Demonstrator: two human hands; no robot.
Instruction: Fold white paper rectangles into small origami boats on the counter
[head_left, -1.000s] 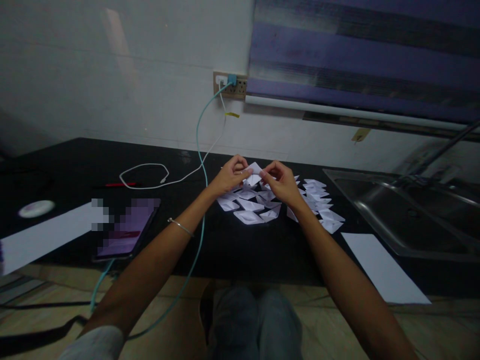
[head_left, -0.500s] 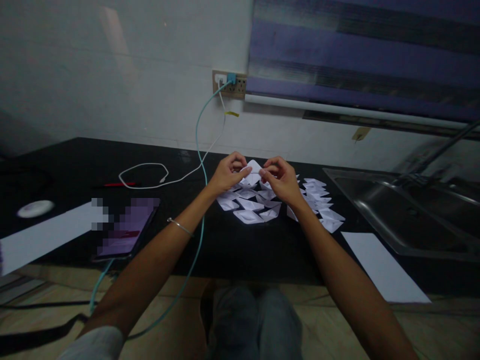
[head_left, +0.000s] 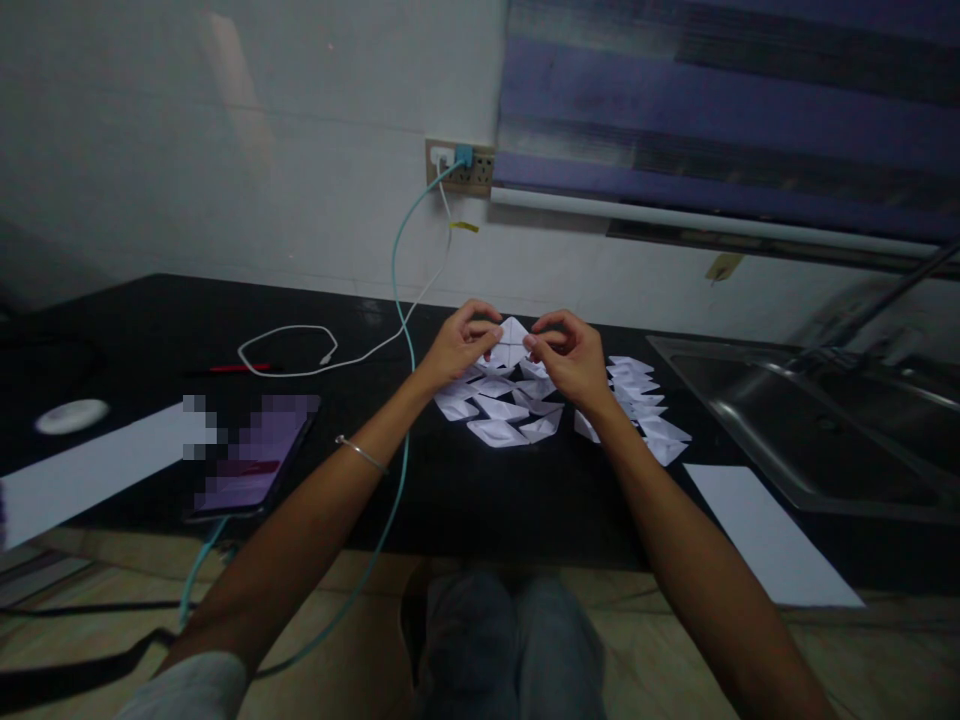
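Note:
Between both hands is a small folded white paper (head_left: pixel 513 346), diamond-shaped with a crease line across its middle. My left hand (head_left: pixel 463 345) pinches its left corner between thumb and fingers. On the opposite corner, my right hand (head_left: pixel 574 355) grips with thumb and forefinger. Below and behind the held paper lie several folded paper boats (head_left: pixel 499 408) on the black counter (head_left: pixel 480 500). Another row of paper boats (head_left: pixel 637 385) sits to the right, partly hidden by my right hand and wrist.
At right are a white paper sheet (head_left: pixel 772 535) and a metal sink (head_left: pixel 810 430). On the left lie a phone or tablet (head_left: pixel 259 455), a long white paper strip (head_left: pixel 105 465), a white round object (head_left: pixel 72 417) and a red pen (head_left: pixel 240 368). A teal cable (head_left: pixel 406 440) crosses the counter.
The paper's two corners are drawn slightly apart, and its shape is now a narrower, more pointed diamond. My right hand has shifted a little to the right.

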